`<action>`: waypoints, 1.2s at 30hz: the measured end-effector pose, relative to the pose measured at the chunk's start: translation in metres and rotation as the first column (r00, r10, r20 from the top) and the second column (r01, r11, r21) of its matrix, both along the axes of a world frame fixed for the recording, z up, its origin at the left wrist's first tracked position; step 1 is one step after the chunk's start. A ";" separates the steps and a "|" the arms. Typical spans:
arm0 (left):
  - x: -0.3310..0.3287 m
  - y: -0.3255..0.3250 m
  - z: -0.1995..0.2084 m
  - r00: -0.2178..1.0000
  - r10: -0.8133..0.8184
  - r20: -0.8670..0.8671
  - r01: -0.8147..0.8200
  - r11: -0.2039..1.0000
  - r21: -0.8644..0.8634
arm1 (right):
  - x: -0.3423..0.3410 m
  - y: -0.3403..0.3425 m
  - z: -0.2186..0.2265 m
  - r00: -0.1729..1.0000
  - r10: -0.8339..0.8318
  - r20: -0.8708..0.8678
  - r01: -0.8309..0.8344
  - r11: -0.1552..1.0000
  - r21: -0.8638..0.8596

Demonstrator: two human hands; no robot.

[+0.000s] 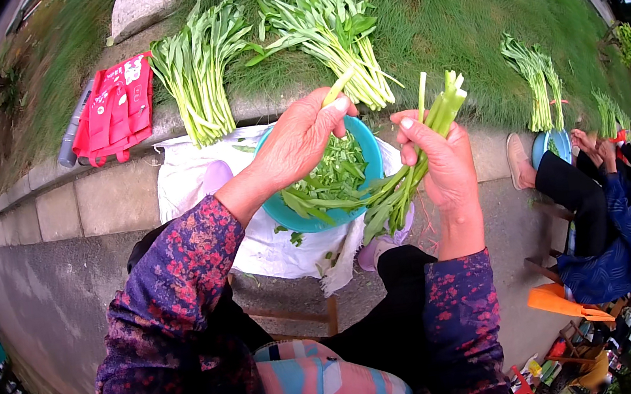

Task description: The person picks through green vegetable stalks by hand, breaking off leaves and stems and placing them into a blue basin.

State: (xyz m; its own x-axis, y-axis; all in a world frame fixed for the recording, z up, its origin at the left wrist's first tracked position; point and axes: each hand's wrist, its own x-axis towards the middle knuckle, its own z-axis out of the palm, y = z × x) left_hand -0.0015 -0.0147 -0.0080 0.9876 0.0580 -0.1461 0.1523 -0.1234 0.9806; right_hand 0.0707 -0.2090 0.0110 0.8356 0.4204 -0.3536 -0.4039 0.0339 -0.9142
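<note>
far left: grey cylinder (77, 126), smooth, right beside a red bag (121, 109) — flat fabric, strap handles, white printing plus a pale figure. next, left bundle of greens (202, 76): long pale stalks, leafy tops on the grass (419, 16), cut ends over the kerb edge.

centre: white cloth (194, 183), creased, frayed at one corner, under a round turquoise basin (284, 215), smooth wall. cut leaves (332, 172) inside. left hand (286, 143) above the basin's left side, grip narrow, thumb and finger pinching a short stalk piece (338, 87). second bundle (336, 47) on the grass beyond.

right hand (444, 158) just right of the basin, grip closed round a bunch of stalks (443, 110) — cut ends up, leaves hanging down across the rim in view, contact can't tell. gap between hands is over the basin.

right: grey pavement (504, 208) runs between the right hand and a seated co-worker (616, 237) in patterned blue, blue basin (558, 143) near their knees, orange bag (558, 298) below.
</note>
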 end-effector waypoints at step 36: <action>-0.008 -0.019 -0.001 0.904 -0.237 0.355 -0.016 0.812 0.584 | -0.018 -0.020 -0.007 0.864 0.348 0.363 -0.137 0.858 -0.495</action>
State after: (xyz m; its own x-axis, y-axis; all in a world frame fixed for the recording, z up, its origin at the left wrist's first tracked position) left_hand -0.0092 -0.0334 -0.0094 0.9545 -0.1092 0.2774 -0.2783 -0.6595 0.6982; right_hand 0.0525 -0.2290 0.0043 0.8356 0.5178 -0.1835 0.0886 -0.4568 -0.8852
